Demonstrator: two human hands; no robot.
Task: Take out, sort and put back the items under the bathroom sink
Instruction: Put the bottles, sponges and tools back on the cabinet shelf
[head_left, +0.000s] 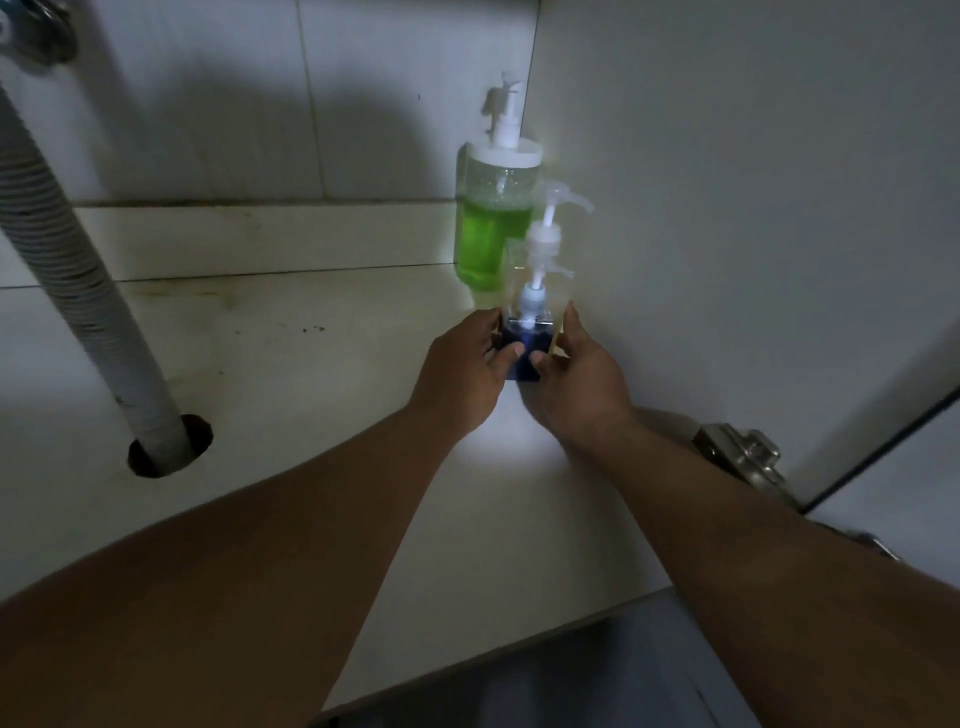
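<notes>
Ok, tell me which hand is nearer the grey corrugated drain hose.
Left. The left hand is on the hose side of the dark blue bottle; the right hand is beyond it.

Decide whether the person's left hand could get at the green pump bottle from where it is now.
Probably not directly: the left hand grips the small blue bottle, and a clear pump bottle stands in front of the green pump bottle.

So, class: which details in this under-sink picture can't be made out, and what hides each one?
- Small blue bottle, head view: lower body covered by the left hand and right hand.
- Clear pump bottle: contents unreadable, glare.
- Green soap bottle: base hidden behind it.
- Drain hose: top cut off.
</notes>
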